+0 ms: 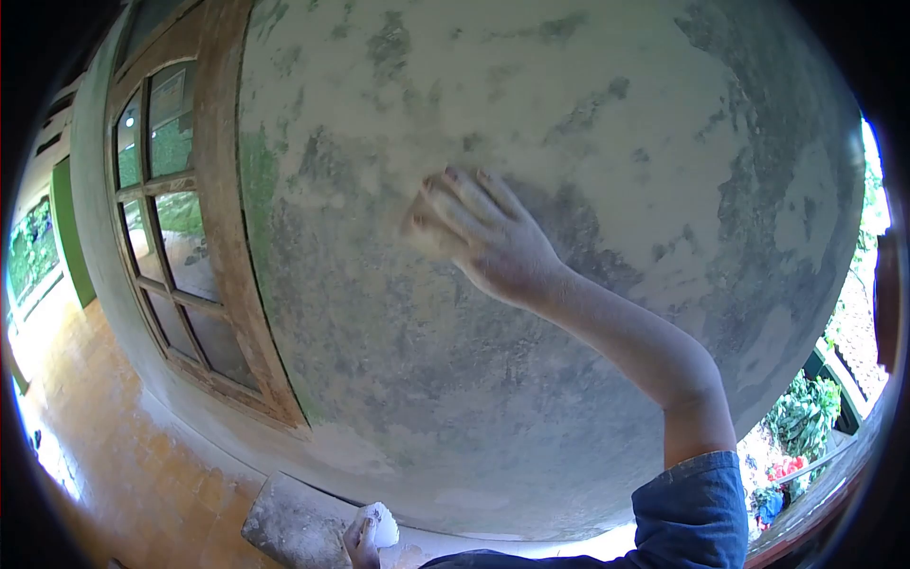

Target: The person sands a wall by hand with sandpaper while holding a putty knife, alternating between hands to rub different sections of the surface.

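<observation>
My right hand [483,228] is pressed to the patchy grey and white wall [427,341], its fingers around a pale, blurred pad or sheet [422,232] that lies against the plaster. The arm reaches up from a blue sleeve at the lower right. At the bottom, my left hand [360,539] grips a white object [386,525] with a ridged edge; what it is I cannot make out. That hand is beside a dusty grey board [299,522] low near the wall's foot.
A wooden-framed window [223,228] with several panes is set in the wall on the left. Orange-tan floor [123,427] stretches below it, and a green post [73,232] stands farther left. Plants [806,412] show beyond the wall's right edge.
</observation>
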Demonstrator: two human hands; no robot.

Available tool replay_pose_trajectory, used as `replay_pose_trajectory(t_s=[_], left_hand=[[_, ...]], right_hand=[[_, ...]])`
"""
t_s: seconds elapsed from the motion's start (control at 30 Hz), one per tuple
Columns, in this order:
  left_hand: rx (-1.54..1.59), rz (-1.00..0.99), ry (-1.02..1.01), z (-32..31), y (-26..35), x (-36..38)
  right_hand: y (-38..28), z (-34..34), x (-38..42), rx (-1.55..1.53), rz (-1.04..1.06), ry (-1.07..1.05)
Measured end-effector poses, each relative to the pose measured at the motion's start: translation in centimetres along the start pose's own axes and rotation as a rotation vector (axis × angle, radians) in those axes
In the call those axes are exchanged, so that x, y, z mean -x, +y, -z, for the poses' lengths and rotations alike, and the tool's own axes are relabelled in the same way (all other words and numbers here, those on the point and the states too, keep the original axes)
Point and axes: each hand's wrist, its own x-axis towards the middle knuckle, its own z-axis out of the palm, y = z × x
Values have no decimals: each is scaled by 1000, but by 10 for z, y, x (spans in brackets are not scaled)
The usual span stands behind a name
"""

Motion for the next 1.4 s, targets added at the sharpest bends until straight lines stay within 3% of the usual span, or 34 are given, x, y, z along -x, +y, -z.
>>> replay_pose_trajectory(t_s=[0.07, 0.13, 0.2, 0.27, 0.3, 0.37, 0.43, 0.5, 0.57, 0.63, 0.67, 0.7, 0.83, 0.93, 0.97, 1.03, 1.07, 1.13, 1.17, 1.2, 1.23, 1.27, 1.3, 1.37, 1.4], left_hand=[[-80, -60, 44, -1, -1, 0], [-108, -98, 53, 4, 10, -2], [-200, -193, 135, 17, 3, -10], [-114, -107, 89, 48, 5, -21], [-28, -23, 49, 59, 7, -25], [-58, -72, 91, 67, 7, -30], [-119, -182, 181, 73, 9, -36], [-122, -151, 135, 72, 27, -38], [-116, -127, 93, 72, 31, -46], [-49, -66, 106, 85, 12, -56], [44, -599, -95, 113, -43, -71], [52, -607, -100, 125, -56, -78], [286, -190, -121, 144, -91, -101], [422, 142, -144, 155, -98, -115], [422, 147, -154, 154, -90, -115], [321, 134, -160, 146, -72, -112], [270, 125, -161, 143, -63, -111], [162, 93, -157, 141, -39, -113], [107, 74, -152, 141, -27, -114], [53, 56, -146, 141, -13, -113], [1, 39, -141, 139, -1, -113], [-55, 20, -138, 137, 16, -110], [-55, 10, -146, 142, 12, -123], [-51, -14, -147, 146, 12, -143], [-53, -21, -143, 149, 12, -150]], right_hand=[[-1, 1, -1, -165, 103, -56], [31, 29, -11, 193, 77, -51], [80, 49, -20, 135, -256, 253], [149, 70, -12, 388, -363, 367], [156, 71, -11, 392, -362, 362], [155, 73, -12, 600, -512, 395], [120, 62, -17, 442, -444, 347], [64, 41, -18, 173, -404, 228], [28, 17, 3, 178, -31, 36], [39, 28, -8, 200, -18, 14], [49, 36, -14, 211, -7, -10], [74, 45, -25, 250, -103, 118], [182, 87, -86, 465, -424, 387], [179, 72, -116, 462, -491, 435], [168, 57, -127, 448, -497, 449], [130, 20, -136, 445, -177, 427], [113, 16, -132, 454, -174, 424], [88, 13, -126, 348, 156, 151], [100, 40, -131, 218, 150, 75], [133, 44, -127, -29, -16, 103], [154, 62, -127, -438, -357, 283], [208, 68, -110, 25, -324, 343], [251, 85, -94, 368, -592, 209], [254, 119, -95, 586, -1029, 213], [259, 116, -100, 583, -1032, 221]])
